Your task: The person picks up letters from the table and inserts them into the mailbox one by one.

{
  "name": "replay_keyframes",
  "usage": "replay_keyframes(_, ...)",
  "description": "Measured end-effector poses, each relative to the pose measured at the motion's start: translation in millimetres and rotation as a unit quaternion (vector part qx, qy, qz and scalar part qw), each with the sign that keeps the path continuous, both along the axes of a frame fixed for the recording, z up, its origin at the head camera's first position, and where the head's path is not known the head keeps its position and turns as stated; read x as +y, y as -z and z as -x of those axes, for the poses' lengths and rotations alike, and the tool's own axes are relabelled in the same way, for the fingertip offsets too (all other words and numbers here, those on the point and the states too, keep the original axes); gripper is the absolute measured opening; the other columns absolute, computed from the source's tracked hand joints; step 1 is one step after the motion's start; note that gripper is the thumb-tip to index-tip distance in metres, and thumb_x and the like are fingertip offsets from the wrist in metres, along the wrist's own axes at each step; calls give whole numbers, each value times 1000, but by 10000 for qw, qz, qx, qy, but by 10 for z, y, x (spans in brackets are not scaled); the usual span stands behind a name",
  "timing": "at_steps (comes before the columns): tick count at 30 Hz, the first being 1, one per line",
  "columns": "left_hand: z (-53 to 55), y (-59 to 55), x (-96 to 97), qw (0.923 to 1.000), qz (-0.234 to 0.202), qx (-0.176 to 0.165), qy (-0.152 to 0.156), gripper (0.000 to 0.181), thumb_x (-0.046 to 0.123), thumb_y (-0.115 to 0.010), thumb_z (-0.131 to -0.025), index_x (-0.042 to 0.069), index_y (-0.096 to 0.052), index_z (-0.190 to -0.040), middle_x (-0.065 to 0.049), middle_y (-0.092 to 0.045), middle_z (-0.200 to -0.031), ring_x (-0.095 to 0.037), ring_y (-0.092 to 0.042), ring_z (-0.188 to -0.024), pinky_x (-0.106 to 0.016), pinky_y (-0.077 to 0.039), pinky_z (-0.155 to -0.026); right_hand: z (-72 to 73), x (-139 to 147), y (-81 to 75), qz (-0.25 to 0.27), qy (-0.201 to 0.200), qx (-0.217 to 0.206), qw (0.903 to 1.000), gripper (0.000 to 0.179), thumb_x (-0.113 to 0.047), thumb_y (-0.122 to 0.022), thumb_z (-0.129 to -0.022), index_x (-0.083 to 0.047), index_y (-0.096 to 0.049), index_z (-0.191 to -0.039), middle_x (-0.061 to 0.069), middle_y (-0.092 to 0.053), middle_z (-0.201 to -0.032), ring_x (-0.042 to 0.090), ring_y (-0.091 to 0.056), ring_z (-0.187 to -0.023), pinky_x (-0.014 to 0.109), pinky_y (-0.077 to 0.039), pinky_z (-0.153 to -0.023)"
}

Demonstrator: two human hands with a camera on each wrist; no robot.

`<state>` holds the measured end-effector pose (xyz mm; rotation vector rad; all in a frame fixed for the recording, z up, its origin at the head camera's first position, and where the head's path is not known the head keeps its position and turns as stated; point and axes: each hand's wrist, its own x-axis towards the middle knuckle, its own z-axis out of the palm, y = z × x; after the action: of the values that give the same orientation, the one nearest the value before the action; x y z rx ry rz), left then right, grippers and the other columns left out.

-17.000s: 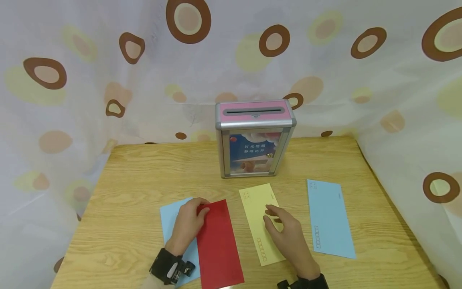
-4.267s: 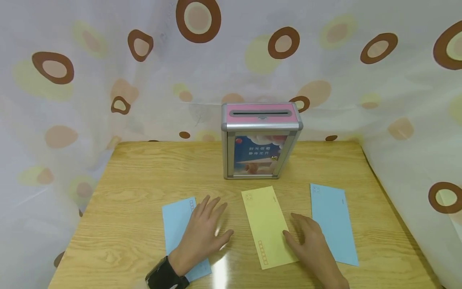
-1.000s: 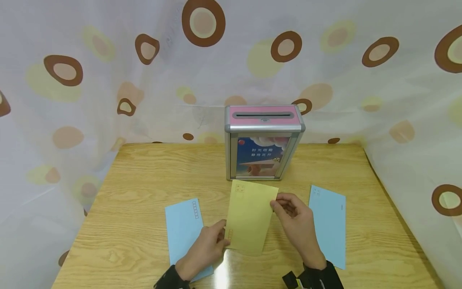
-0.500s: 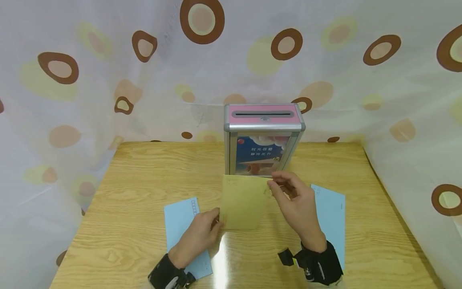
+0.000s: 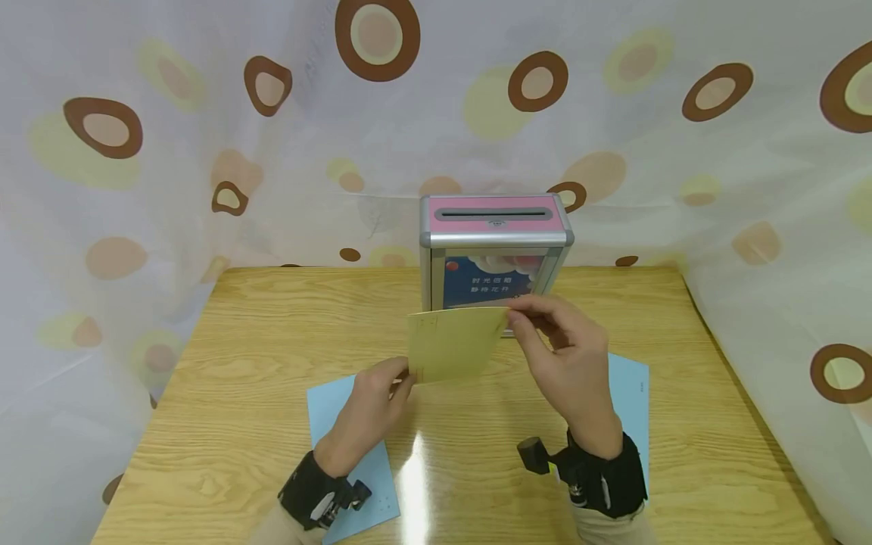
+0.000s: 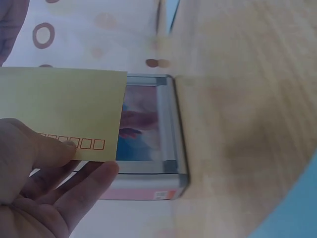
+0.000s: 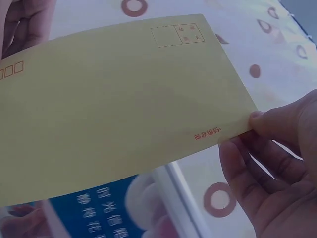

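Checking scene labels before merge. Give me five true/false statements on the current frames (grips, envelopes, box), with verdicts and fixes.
1. The left grip and right grip both hold the yellow envelope. True.
2. The slot is in the pink top of the box. True.
3. The yellow envelope is halfway into the slot. False: it is held in front of the box, outside the slot.
4. In the head view, the left grip partly covers the left-side blue envelope. True.
5. The right grip also holds the right-side blue envelope. False: that one lies on the table.
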<state>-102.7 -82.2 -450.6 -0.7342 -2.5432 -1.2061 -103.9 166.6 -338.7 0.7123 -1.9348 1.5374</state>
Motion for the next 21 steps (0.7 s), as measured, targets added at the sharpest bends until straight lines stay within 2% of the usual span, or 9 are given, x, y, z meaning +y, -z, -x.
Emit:
replay_keyframes(4,95,-129,44,9991,-83,416,-12,13,-4,-65,-90,5,-65,-100,-7,-69,-95,-14,-67,-92,-23,-58,-75,12,12,-155,55,136,287,9995,28,21,-62,-81,6,-69,-103,22,-68,-94,19,-67,-86,22,-55,-83)
replay_keyframes(13,293,-413,111,9951,-349,914,-108,9,-5,-63,-91,2,-64,-97,-9,-68,-93,-16,-66,-89,-23,-58,-76,41,6,-427,133,246,853,9960,22,21,-64,-78,10,-69,-97,24,-69,-87,18,-67,-84,23,-56,-82)
replay_keyframes(21,436,-657,152,9894,-558,1340,23,9,-3,-62,-92,2,-65,-98,-12,-70,-93,-17,-68,-89,-24,-58,-76,57,-15,-649,510,276,1299,9898,15,20,-65,-77,16,-66,-91,18,-68,-87,19,-66,-82,24,-56,-81)
